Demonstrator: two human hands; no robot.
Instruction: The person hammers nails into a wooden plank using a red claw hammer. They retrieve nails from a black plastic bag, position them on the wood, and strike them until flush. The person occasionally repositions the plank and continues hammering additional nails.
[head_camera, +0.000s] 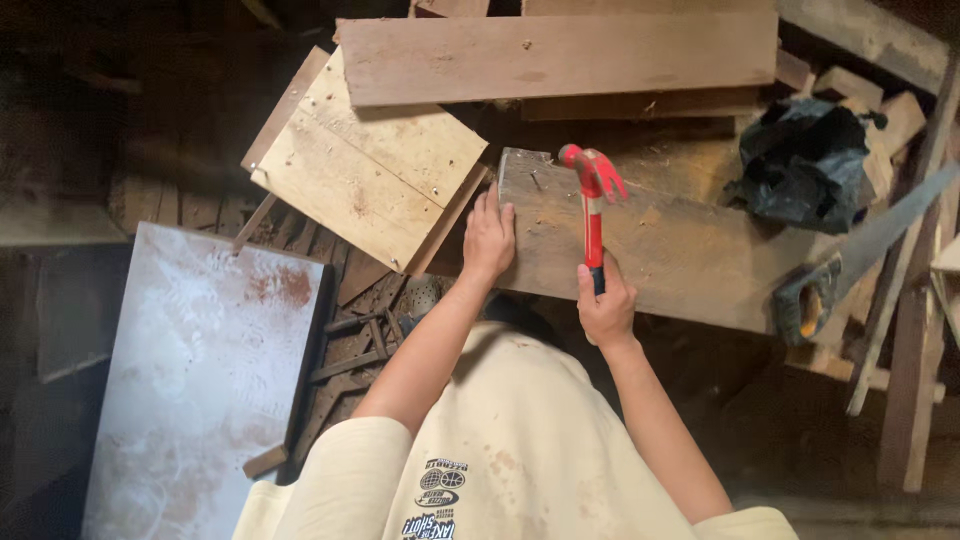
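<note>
handsaw (850, 265), black plastic bag (805, 160), pale plywood panel (375, 165), dusty white sheet (200, 380)

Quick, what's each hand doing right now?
Left hand: open, resting flat on the end of the wooden board, holding nothing.
Right hand: closed around the handle of the red hammer, head raised above the board.

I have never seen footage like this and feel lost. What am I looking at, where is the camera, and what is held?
There is no machine here: a person works with bare hands, filmed by a camera on their head looking down. The right hand grips a red-handled claw hammer raised over a worn brown wooden plank. The left hand presses on the plank's end, near a nail. Nearby lie a pale square plywood panel, a black plastic bag and a hand saw.
</note>
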